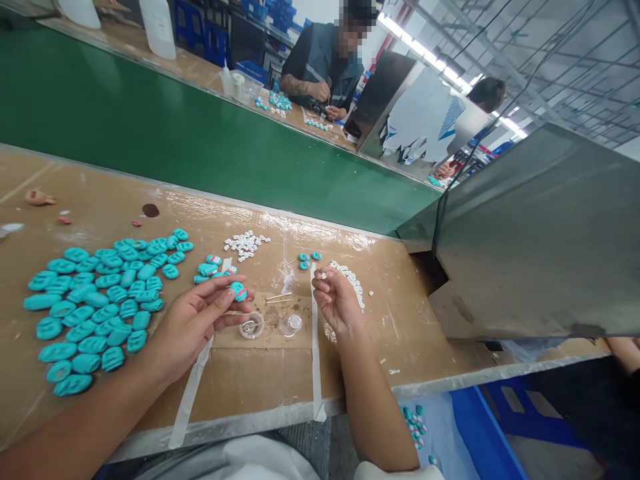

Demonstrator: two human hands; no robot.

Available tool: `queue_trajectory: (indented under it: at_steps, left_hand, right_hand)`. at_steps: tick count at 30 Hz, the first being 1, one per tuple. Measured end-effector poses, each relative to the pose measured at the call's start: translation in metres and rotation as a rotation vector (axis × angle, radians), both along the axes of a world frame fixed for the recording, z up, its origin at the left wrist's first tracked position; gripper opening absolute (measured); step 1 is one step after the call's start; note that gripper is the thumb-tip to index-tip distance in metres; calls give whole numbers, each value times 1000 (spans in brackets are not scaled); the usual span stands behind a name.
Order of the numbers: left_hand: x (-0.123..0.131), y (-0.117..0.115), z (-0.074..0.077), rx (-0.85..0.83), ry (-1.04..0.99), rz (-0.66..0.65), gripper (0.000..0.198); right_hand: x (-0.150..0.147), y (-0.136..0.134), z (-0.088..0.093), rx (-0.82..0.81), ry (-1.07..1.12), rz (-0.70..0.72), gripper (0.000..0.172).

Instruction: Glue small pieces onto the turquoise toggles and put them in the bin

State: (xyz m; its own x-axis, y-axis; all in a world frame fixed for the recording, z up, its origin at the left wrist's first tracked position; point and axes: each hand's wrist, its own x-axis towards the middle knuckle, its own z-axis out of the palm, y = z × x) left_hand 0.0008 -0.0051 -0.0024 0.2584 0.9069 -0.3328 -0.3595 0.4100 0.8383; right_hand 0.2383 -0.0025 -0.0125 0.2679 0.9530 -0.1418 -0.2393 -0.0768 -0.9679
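Teal piece (238,290) sat pinched in my left grip (197,317); I judged it light, fairly firm, best held by its sides. Right grip (337,301) pinched a tiny white bit (323,275), white pieces (355,281) just beyond.

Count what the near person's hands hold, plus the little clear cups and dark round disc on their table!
Teal piece, in left hand: 1
White piece, in right hand: 1
Little clear cups: 2
Dark round disc: 1
Total: 5
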Motion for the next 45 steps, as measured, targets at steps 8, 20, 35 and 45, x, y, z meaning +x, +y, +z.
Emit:
queue_trajectory:
  at_steps: [8,20,35,45]
  left_hand:
    - [4,-10,-6,173,87,-97,30]
    - [7,-14,-9,261,131,-144,23]
    - [8,-18,-11,304,239,-111,25]
    - [12,-20,-14,242,173,-86,32]
  right_hand:
    - [-57,-30,10,47,235,109,20]
    - [-72,-46,3,283,27,134,8]
    - [-72,-49,-3,591,-485,133,30]
    - [-73,-48,-7,603,-487,129,25]
